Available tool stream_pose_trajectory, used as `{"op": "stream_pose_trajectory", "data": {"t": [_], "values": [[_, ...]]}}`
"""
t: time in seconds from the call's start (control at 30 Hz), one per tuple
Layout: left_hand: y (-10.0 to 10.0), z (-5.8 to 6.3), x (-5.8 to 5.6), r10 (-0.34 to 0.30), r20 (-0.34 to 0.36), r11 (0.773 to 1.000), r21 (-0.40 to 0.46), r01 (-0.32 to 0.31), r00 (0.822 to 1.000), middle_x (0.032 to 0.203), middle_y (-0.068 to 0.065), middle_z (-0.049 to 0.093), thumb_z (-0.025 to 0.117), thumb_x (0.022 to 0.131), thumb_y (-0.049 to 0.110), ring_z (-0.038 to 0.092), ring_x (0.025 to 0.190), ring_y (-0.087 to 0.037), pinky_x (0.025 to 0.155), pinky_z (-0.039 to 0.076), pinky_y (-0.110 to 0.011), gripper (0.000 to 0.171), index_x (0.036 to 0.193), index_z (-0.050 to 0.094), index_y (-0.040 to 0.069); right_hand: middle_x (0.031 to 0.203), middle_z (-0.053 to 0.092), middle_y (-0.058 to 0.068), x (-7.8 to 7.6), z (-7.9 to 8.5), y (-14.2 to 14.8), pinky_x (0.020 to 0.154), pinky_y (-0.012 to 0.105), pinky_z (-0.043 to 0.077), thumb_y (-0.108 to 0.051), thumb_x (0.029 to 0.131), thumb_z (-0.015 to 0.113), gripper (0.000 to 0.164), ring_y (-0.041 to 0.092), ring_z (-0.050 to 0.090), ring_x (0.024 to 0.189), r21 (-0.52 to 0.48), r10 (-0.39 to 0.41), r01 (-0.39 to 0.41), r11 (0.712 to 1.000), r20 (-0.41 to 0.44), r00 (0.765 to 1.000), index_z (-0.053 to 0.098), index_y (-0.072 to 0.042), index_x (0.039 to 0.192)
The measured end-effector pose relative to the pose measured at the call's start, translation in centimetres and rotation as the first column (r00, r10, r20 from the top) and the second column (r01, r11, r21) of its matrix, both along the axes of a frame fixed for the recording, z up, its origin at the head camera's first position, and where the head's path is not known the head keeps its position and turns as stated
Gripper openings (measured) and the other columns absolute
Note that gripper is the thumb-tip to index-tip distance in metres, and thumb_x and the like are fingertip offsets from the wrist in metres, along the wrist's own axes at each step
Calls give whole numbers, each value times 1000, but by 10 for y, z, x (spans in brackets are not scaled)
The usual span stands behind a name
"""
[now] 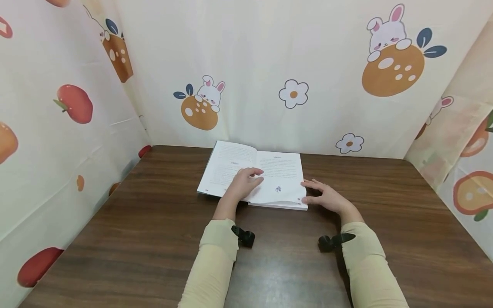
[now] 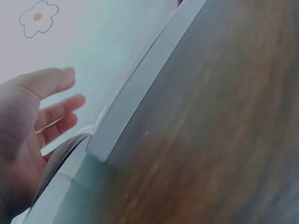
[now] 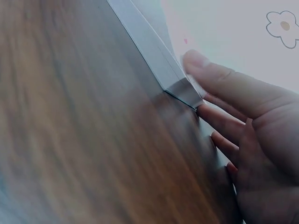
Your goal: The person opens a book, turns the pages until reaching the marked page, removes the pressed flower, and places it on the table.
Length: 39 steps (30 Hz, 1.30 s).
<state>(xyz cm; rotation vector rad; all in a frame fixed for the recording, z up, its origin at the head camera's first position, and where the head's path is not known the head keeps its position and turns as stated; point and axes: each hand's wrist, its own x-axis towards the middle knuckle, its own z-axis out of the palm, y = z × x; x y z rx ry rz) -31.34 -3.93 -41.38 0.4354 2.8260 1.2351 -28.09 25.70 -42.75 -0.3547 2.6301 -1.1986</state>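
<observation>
The book [image 1: 280, 173] lies open on the table [image 1: 146, 239] near the curtain [image 1: 250, 47], its print too small to read. In the head view, the left hand [image 1: 242, 183] covers some text near the fold, fingers relaxed, thumb apart; the right hand [image 1: 327, 197] is at the right edge, fingers loosely spread. Both sleeves [image 1: 213, 269] are cut off below. The left wrist view shows a gap between thumb and fingers — any contact underneath is hidden. In the right wrist view, thumb and fingers meet the book's corner — some fingertips are out of sight.
</observation>
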Motion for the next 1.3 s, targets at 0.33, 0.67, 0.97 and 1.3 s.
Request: {"op": "stream_pose_trajectory", "data": {"t": [0.33,0.67,0.97,1.3], "values": [[39,9,12,-260,-76,965,-59,256,963,93,5,62,72,76,45,53,88,-11,76,43,-26,46,111,66,15,148,24,21,0,0,-8,101,64,14,-53,84,60,65,39,12,137,-2,-105,105,995,5,995,50,-12,134],[71,9,25,-198,-93,952,-255,169,976,80,13,59,69,82,36,52,72,-5,63,40,-21,24,101,68,22,137,41,22,1,-1,-12,101,58,24,-44,87,61,57,39,32,128,-50,-121,119,992,-49,991,54,-5,128],[73,10,26,-100,-129,966,-250,65,987,80,13,60,61,89,34,50,68,-6,63,40,-23,15,91,71,23,144,33,20,1,0,-9,103,59,19,-46,93,50,61,39,25,132,-98,-97,96,990,0,995,40,-7,139],[49,33,23,49,-227,996,-58,-64,973,71,6,57,61,86,30,49,64,-11,56,37,-23,14,86,67,17,148,24,19,1,4,-10,104,58,15,-45,96,42,65,38,17,136,-128,-111,118,985,64,992,25,-8,146]]}}
